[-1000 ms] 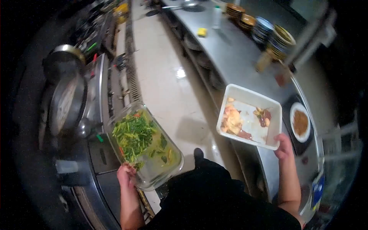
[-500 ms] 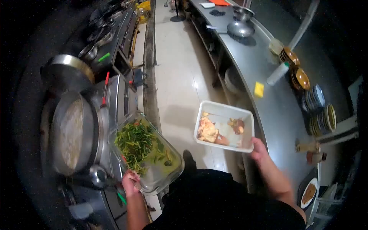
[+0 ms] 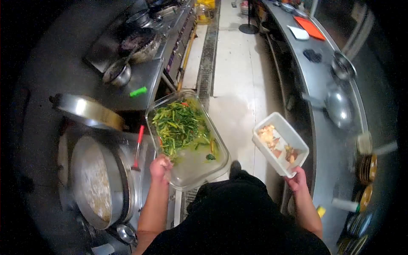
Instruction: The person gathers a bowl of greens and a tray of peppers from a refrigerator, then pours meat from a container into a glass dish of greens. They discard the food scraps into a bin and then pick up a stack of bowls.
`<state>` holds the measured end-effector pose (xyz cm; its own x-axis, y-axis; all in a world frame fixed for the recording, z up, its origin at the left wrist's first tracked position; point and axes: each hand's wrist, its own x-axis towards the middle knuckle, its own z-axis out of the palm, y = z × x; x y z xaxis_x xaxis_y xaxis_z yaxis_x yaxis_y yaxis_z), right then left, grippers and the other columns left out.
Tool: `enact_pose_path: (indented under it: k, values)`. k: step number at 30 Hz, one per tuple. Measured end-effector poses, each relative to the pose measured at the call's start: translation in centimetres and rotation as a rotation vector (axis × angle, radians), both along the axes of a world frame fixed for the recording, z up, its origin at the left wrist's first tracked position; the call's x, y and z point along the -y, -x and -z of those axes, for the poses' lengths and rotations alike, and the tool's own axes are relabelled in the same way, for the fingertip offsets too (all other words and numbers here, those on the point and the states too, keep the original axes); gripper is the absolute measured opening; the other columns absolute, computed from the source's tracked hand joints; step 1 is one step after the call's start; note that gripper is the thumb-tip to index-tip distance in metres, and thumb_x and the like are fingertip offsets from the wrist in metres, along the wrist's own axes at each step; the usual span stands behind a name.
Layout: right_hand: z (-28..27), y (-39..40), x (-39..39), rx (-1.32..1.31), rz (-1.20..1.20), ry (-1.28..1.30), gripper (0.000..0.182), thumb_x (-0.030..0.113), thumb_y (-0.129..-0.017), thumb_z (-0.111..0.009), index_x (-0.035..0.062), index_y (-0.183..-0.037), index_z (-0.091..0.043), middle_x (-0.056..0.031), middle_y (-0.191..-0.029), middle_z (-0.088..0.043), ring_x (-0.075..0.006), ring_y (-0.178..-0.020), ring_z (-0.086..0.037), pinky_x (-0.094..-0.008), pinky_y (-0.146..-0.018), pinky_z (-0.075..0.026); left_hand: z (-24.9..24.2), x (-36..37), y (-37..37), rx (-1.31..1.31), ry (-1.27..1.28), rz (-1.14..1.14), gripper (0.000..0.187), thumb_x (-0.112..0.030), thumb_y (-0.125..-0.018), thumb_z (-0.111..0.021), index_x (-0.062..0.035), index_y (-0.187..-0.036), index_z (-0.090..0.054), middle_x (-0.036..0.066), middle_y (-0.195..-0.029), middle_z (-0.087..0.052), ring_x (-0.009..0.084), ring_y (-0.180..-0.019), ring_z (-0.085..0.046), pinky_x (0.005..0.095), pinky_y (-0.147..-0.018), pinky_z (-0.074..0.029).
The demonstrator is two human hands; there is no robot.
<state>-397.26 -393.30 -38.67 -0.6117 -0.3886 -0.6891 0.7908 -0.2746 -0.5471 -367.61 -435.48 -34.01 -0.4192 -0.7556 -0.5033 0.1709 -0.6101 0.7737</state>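
My left hand (image 3: 161,168) is closed on the near left rim of a clear glass baking dish (image 3: 187,180). Cooked leafy greens (image 3: 178,125) with a few red bits lie heaped in its far left part, with some liquid around them. In my right hand (image 3: 296,178) is the near corner of a white plastic container (image 3: 264,146). Inside it are pale, yellowish pieces of food (image 3: 267,137) and some browner pieces (image 3: 291,154). Both vessels are held up in front of my body, over the floor, apart from each other.
On the left, a large pot (image 3: 95,187) holds pale, foamy liquid beside a red-handled tool (image 3: 139,146). A metal ladle bowl (image 3: 119,74) and a green object (image 3: 138,92) lie farther off. A steel counter (image 3: 314,72) on the right carries a wok (image 3: 339,107) and stacked bowls (image 3: 366,168).
The view has shifted forward along the aisle. The glass dish and the white container have both moved right in view, and the container is turned more. Both hands keep their hold.
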Motion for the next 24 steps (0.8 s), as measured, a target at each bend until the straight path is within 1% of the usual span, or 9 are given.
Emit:
enact_pose_path:
  k: [1, 4, 8, 9, 11, 13, 14, 18, 24]
  values:
    - [-1.0, 3.9, 2.0, -0.025, -0.024, -0.021, 0.047, 0.018, -0.063, -0.051, -0.0008, -0.106, -0.043, -0.01, -0.089, -0.055, -0.0193, -0.068, -0.056, -0.0249, -0.045, -0.047, 0.1, 1.3, 3.0, 0.008, -0.008, -0.015, 0.013, 0.001, -0.049, -0.043, -0.006, -0.06, -0.043, 0.003, -0.055, -0.042, 0.0143, -0.046, -0.039, 0.0261, -0.045, -0.033]
    - [-4.2, 12.9, 10.9, -0.155, 0.104, 0.082, 0.043, 0.016, -0.065, -0.047, -0.005, -0.102, -0.043, -0.0128, -0.084, -0.055, -0.0223, -0.066, -0.056, -0.0318, -0.059, -0.05, -0.5, 6.1, 10.2, -0.004, 0.079, -0.014, 0.015, 0.003, -0.051, -0.042, -0.0048, -0.064, -0.046, 0.003, -0.057, -0.044, 0.0132, -0.047, -0.04, 0.0251, -0.046, -0.035]
    - [-5.1, 29.2, 20.2, -0.401, -0.045, 0.023, 0.048, 0.012, -0.064, -0.046, -0.003, -0.109, -0.039, -0.0135, -0.092, -0.051, -0.0229, -0.082, -0.053, -0.0331, -0.073, -0.045, 0.0, 14.0, 22.7, 0.108, 0.099, 0.026, 0.011, 0.001, -0.059, -0.043, -0.0047, -0.068, -0.047, 0.002, -0.057, -0.044, 0.0118, -0.046, -0.041, 0.0233, -0.044, -0.035]
    - [-6.7, 32.2, 23.7, -0.583, -0.011, -0.055, 0.05, 0.01, -0.063, -0.046, -0.0009, -0.112, -0.038, -0.0119, -0.094, -0.05, -0.0215, -0.084, -0.051, -0.0317, -0.074, -0.044, 0.1, 16.4, 26.5, 0.151, 0.157, 0.073, 0.006, -0.002, -0.065, -0.045, -0.0044, -0.07, -0.047, 0.002, -0.057, -0.043, 0.0112, -0.045, -0.04, 0.0227, -0.042, -0.035]
    - [-11.8, 36.4, 28.5, -0.902, -0.018, -0.147, 0.054, 0.005, -0.061, -0.046, 0.0025, -0.115, -0.036, -0.0094, -0.096, -0.048, -0.0191, -0.088, -0.048, -0.0298, -0.076, -0.041, 0.1, 17.1, 33.6, 0.203, 0.167, 0.091, 0.006, -0.002, -0.065, -0.045, -0.0042, -0.07, -0.047, 0.001, -0.057, -0.043, 0.0109, -0.045, -0.04, 0.0229, -0.042, -0.035]
    - [-14.9, 39.3, 38.0, -1.107, -0.071, -0.181, 0.06, 0.0, -0.058, -0.046, 0.0031, -0.117, -0.035, -0.0082, -0.098, -0.047, -0.0186, -0.091, -0.047, -0.0299, -0.08, -0.039, -0.6, 24.0, 39.6, 0.238, 0.187, 0.147, 0.007, 0.0, -0.065, -0.046, -0.004, -0.071, -0.047, 0.001, -0.057, -0.044, 0.0106, -0.046, -0.04, 0.0228, -0.042, -0.034]
    - [-16.6, 40.7, 37.3, -1.185, -0.112, -0.228, 0.063, -0.002, -0.057, -0.046, 0.0024, -0.118, -0.034, -0.0081, -0.099, -0.046, -0.0192, -0.093, -0.046, -0.0306, -0.083, -0.038, -0.4, 22.3, 42.8, 0.221, 0.178, 0.15, 0.007, 0.0, -0.065, -0.046, -0.004, -0.071, -0.047, 0.001, -0.057, -0.044, 0.0106, -0.046, -0.04, 0.0228, -0.042, -0.034]
    - [-21.7, 50.8, 48.1, -1.757, -0.217, -0.674, 0.068, -0.004, -0.055, -0.053, 0.0012, -0.12, -0.031, -0.0152, -0.111, -0.041, -0.0294, -0.106, -0.04, -0.0335, -0.093, -0.031, -0.9, 28.9, 59.5, 0.208, 0.143, 0.281, 0.005, -0.001, -0.065, -0.046, -0.0027, -0.069, -0.047, 0.004, -0.057, -0.044, 0.0128, -0.046, -0.042, 0.025, -0.043, -0.036]
    - [-21.8, 66.7, 59.4, -1.856, -0.346, -0.659, 0.077, -0.003, -0.055, -0.057, 0.011, -0.126, -0.033, -0.0155, -0.105, -0.042, -0.0304, -0.099, -0.043, -0.034, -0.09, -0.034, 1.8, 38.5, 79.1, 0.057, 0.096, 0.289, 0.008, 0.0, -0.06, -0.047, -0.0055, -0.055, -0.044, 0.002, -0.049, -0.04, 0.0126, -0.044, -0.04, 0.0268, -0.039, -0.029]
